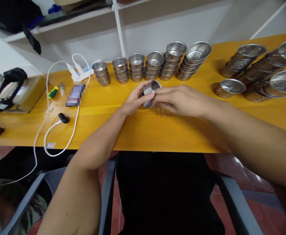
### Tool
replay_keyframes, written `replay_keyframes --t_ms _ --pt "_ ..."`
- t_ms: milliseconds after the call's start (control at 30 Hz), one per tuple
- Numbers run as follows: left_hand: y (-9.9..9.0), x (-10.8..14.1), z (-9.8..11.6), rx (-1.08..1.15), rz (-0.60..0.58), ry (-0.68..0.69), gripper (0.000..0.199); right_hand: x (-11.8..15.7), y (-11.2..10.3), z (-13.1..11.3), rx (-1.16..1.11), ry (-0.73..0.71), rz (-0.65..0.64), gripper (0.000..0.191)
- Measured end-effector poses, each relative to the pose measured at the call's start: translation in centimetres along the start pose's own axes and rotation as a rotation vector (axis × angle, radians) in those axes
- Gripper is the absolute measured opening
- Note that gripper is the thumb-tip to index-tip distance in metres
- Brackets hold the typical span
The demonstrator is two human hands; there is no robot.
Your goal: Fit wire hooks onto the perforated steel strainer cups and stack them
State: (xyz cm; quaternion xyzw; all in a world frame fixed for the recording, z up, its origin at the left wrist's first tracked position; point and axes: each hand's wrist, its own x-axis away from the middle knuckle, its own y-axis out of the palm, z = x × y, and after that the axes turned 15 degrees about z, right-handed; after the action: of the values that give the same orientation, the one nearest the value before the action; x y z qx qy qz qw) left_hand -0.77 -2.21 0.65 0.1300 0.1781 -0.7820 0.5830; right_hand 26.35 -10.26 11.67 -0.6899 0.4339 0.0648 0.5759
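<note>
Two hands [134, 99], one metal cup [154, 86]

The bare left hand [136, 99] is cupped, its thumb [146, 99] extended; the bare right hand [179, 100] is positioned alongside, fingers [164, 91] bent.

And across the yellow table [133, 137], stacked metal cups [136, 73] line the back, more cups [228, 90] right, thin wires [161, 112] mid-table, phone [74, 96] left!

Held perforated cup [154, 86]: showing smooth, shiny metal
Stacked perforated cups [155, 69]: gleaming in polished metal
Tabletop [169, 137]: looking like glossy, varnished wood
Carton [33, 98]: showing matt cardboard
Armrest [233, 190]: looking like matt plastic
Floor tiles [242, 163]: shining, glossy
</note>
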Motion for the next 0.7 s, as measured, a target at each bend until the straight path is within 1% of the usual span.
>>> replay_keyframes --t_ms 67,133,167,267,300,333,400,500,567,633,700 --pt "-0.4 0.0 -0.1 0.053 0.024 -0.077 0.092 -0.9 1.9 0.3 -0.053 0.016 0.032 0.026" --pt "-0.9 -0.1 -0.2 0.107 0.069 -0.139 0.093 -1.3 3.4 1.0 -0.099 0.108 0.101 0.024" --pt "-1.0 -0.1 -0.4 0.123 0.096 -0.159 0.094 -1.3 4.1 1.4 -0.121 0.171 0.143 0.030" --pt "-1.5 -0.3 -1.0 0.083 0.156 -0.166 0.095 -0.8 6.1 2.9 -0.165 0.345 0.253 0.069" --pt "-1.6 -0.4 -1.3 0.045 0.160 -0.150 0.096 -0.4 6.6 3.4 -0.177 0.378 0.277 0.077" --pt "-1.7 -0.5 -1.6 0.003 0.157 -0.120 0.098 -0.1 7.1 3.8 -0.188 0.400 0.290 0.081" --pt "-1.7 -0.8 -2.1 -0.079 0.138 -0.023 0.101 0.6 7.6 4.3 -0.209 0.419 0.286 0.078" --pt "-1.6 -1.1 -2.0 -0.183 0.128 0.120 0.103 1.2 7.7 4.2 -0.233 0.393 0.230 0.071" --pt "-1.5 -1.2 -1.5 -0.250 0.129 0.144 0.101 1.1 7.6 3.8 -0.225 0.366 0.229 0.074" --pt "-1.5 -1.2 -0.9 -0.300 0.127 0.140 0.100 0.8 7.6 3.4 -0.210 0.346 0.254 0.079" --pt "-1.6 -1.2 -0.8 -0.306 0.115 0.154 0.102 0.6 7.7 3.4 -0.203 0.332 0.263 0.080"
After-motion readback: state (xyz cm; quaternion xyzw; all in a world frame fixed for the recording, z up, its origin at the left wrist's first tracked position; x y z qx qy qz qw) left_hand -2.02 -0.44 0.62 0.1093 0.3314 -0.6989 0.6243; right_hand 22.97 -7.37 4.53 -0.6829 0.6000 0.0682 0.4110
